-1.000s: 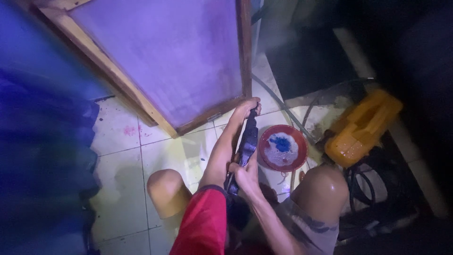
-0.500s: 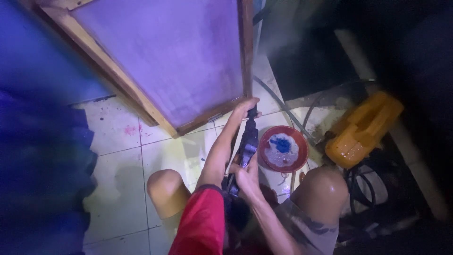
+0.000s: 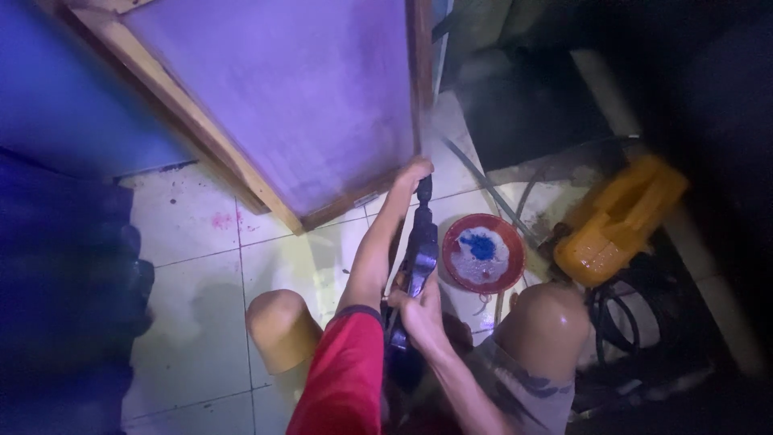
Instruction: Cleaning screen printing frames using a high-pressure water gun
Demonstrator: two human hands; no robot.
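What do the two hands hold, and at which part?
The right hand grips the rear handle of a dark spray gun. The left hand holds the lower right corner of the wooden-framed purple screen, near the gun's tip.

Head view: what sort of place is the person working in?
Probably a wet wash area or small workshop floor: pale floor tiles, a wood-framed screen leaning upright, a spray gun gripped in the right hand, plus a yellow machine with hoses.

red short sleeve [image 3: 342, 379] on left arm, grey patterned shorts [image 3: 523, 395], bare knees, no gloves.
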